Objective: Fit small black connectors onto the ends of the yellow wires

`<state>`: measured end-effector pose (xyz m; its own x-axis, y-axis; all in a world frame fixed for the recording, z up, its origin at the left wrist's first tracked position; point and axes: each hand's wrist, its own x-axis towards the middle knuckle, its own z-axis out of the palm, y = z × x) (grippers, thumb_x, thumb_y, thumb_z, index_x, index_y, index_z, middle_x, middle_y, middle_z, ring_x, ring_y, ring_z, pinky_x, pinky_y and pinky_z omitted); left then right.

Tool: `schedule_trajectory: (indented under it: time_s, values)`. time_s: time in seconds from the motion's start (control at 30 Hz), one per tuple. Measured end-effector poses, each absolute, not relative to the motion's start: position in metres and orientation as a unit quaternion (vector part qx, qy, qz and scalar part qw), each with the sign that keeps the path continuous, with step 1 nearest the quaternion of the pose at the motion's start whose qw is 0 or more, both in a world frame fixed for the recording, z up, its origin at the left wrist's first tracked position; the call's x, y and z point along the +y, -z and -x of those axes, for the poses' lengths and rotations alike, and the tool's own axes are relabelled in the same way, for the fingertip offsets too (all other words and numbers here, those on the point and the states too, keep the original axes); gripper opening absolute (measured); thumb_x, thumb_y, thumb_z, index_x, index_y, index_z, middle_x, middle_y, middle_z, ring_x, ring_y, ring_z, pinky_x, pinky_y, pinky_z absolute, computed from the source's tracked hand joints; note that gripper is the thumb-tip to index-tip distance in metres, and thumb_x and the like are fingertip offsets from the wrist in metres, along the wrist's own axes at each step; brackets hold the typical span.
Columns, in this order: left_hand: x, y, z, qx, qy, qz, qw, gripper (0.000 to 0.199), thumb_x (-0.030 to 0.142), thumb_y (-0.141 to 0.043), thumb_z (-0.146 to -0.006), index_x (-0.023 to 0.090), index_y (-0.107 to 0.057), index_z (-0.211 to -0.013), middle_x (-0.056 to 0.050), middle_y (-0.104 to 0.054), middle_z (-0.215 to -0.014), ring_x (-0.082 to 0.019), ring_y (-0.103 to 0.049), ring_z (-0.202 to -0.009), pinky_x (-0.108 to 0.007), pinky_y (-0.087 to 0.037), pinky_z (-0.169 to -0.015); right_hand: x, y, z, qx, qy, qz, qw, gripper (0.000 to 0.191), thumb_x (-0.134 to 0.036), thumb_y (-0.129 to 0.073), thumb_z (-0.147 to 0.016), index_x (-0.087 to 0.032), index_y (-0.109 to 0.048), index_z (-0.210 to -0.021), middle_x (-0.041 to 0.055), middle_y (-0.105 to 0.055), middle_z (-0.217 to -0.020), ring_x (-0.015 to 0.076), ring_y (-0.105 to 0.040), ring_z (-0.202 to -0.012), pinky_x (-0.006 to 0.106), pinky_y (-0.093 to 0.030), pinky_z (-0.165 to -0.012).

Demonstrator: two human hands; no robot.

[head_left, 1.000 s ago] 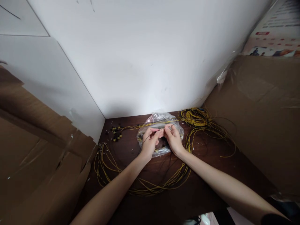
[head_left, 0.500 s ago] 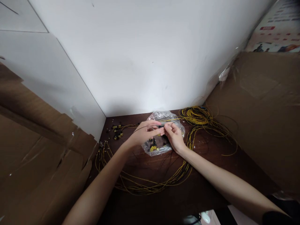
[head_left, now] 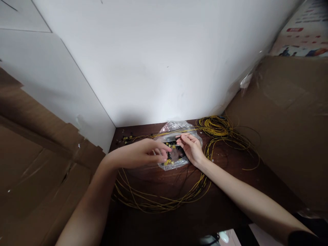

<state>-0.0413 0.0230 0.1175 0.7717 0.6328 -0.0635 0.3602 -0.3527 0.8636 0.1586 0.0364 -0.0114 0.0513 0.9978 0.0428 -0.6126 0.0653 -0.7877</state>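
A clear plastic bag [head_left: 170, 128] lies on the dark wooden surface, with small black and yellow parts [head_left: 169, 162] in it. Over the bag's right side, my right hand [head_left: 191, 147] pinches a small black piece [head_left: 177, 138] with a thin dark wire at its fingertips. My left hand [head_left: 151, 152] is over the bag's left edge, thumb and fingers apart, holding nothing that shows. Yellow and black wires [head_left: 164, 206] curve across the surface in front of both hands. More wires run behind the hands toward the left.
A coil of yellow wire [head_left: 214, 126] lies at the back right. Small black and yellow pieces [head_left: 127, 138] sit at the back left. Cardboard [head_left: 38, 171] stands on the left and a cardboard box [head_left: 287, 130] on the right. A white panel [head_left: 153, 68] rises behind.
My left hand has moved left and toward me, away from my right hand, and its fingers have opened. My right hand has stayed nearly in place with the black piece.
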Motion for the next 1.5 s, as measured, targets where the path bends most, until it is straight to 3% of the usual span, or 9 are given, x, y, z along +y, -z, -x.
schedule_trajectory:
  time_s: [0.17, 0.3, 0.4, 0.6, 0.73, 0.97, 1.3, 1.5]
  values:
    - [0.031, -0.122, 0.058, 0.382, -0.101, -0.827, 0.4, 0.027, 0.027, -0.055, -0.078, 0.017, -0.064, -0.101, -0.005, -0.068, -0.088, -0.017, -0.061, -0.08, -0.028, -0.046, -0.073, 0.037, 0.013, -0.159, -0.312, -0.621, 0.315, 0.646, 0.018, -0.026, -0.077, -0.064, -0.016, -0.066, -0.074, 0.0027, -0.069, -0.078, 0.009, -0.063, -0.062, 0.018, -0.055, -0.06]
    - [0.037, -0.115, 0.062, 0.468, -0.024, -0.826, 0.313, 0.025, 0.027, -0.055, -0.076, 0.014, -0.064, -0.095, -0.005, -0.067, -0.083, -0.017, -0.059, -0.075, -0.026, -0.043, -0.068, 0.034, 0.013, -0.156, -0.341, -0.604, 0.325, 0.643, 0.019, -0.025, -0.078, -0.063, -0.015, -0.066, -0.074, 0.0039, -0.07, -0.076, 0.0106, -0.065, -0.062, 0.018, -0.055, -0.06]
    - [0.039, -0.106, 0.056, 0.447, -0.012, -0.833, 0.326, 0.022, 0.027, -0.056, -0.075, 0.014, -0.066, -0.089, -0.004, -0.067, -0.079, -0.016, -0.058, -0.072, -0.025, -0.042, -0.065, 0.031, 0.013, -0.153, -0.378, -0.587, 0.323, 0.639, 0.018, -0.023, -0.077, -0.064, -0.015, -0.066, -0.074, 0.0054, -0.07, -0.078, 0.0119, -0.066, -0.064, 0.02, -0.056, -0.063]
    - [0.042, -0.07, 0.016, 0.38, -0.203, -0.831, 0.353, 0.037, 0.036, -0.057, -0.077, 0.015, -0.061, -0.107, -0.007, -0.067, -0.089, -0.016, -0.06, -0.077, -0.026, -0.043, -0.068, 0.033, 0.014, -0.154, -0.356, -0.612, 0.314, 0.632, 0.016, -0.021, -0.078, -0.062, -0.016, -0.067, -0.074, 0.001, -0.067, -0.07, 0.009, -0.063, -0.059, 0.018, -0.053, -0.058]
    - [0.047, -0.037, -0.008, 0.401, -0.296, -0.793, 0.351, 0.028, 0.033, -0.059, -0.076, 0.015, -0.062, -0.097, -0.006, -0.065, -0.076, -0.014, -0.057, -0.065, -0.026, -0.042, -0.06, 0.035, 0.015, -0.155, -0.346, -0.61, 0.307, 0.643, 0.015, -0.018, -0.077, -0.062, -0.016, -0.068, -0.073, -0.0014, -0.064, -0.064, 0.0063, -0.057, -0.054, 0.017, -0.049, -0.055]
    - [0.062, -0.008, -0.006, 0.361, -0.341, -0.637, 0.59, 0.021, 0.03, -0.06, -0.077, 0.012, -0.059, -0.087, -0.003, -0.062, -0.067, -0.009, -0.052, -0.052, -0.023, -0.042, -0.051, 0.036, 0.016, -0.153, -0.362, -0.596, 0.323, 0.64, 0.016, -0.021, -0.077, -0.062, -0.016, -0.068, -0.074, -0.0007, -0.063, -0.062, 0.0089, -0.056, -0.056, 0.02, -0.046, -0.055]
    - [0.066, -0.004, 0.002, 0.333, -0.325, -0.527, 0.711, 0.031, 0.033, -0.06, -0.08, 0.007, -0.065, -0.094, -0.006, -0.062, -0.068, -0.009, -0.052, -0.058, -0.022, -0.038, -0.055, 0.037, 0.017, -0.154, -0.379, -0.568, 0.356, 0.638, 0.016, -0.026, -0.078, -0.06, -0.019, -0.07, -0.073, -0.0013, -0.061, -0.069, 0.0087, -0.051, -0.059, 0.023, -0.042, -0.057]
    - [0.068, 0.0, 0.002, 0.326, -0.332, -0.519, 0.717, 0.022, 0.023, -0.063, -0.076, 0.007, -0.065, -0.091, -0.005, -0.062, -0.068, -0.007, -0.051, -0.058, -0.023, -0.039, -0.057, 0.036, 0.018, -0.154, -0.402, -0.549, 0.374, 0.63, 0.019, -0.029, -0.076, -0.062, -0.019, -0.069, -0.076, -0.0009, -0.06, -0.07, 0.0098, -0.049, -0.058, 0.024, -0.04, -0.055]
